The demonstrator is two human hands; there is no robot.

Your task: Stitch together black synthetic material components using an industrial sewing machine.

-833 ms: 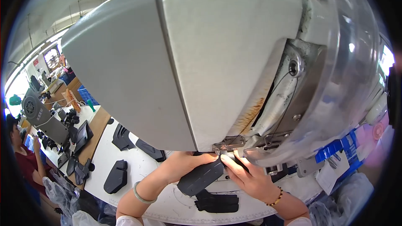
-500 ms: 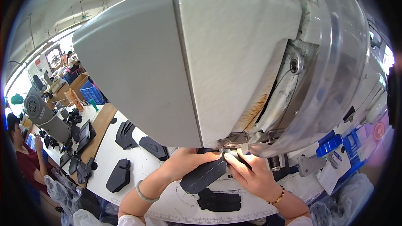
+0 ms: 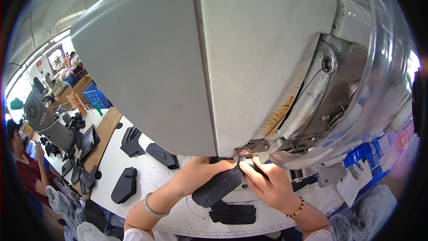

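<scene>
A grey-and-white sewing machine head fills the upper middle, its presser foot area low and close to my fingertips. Under it, my left hand grips a black padded fabric piece with the thumb on top. My right hand pinches the same piece from the other side, thumb and fingertips right by the needle area. The exact stitching point is hidden behind the machine head and my fingers. Just below the held piece lies a stack of black strips on the white table.
Several black pieces lie left of my arm, including a notched one and another. Further left are a wooden board, a second machine and a seated person. A blue tray and plastic bags sit right.
The machine head appears larger and closer in view. Both hands keep nearly the same place and grip on the black piece.
</scene>
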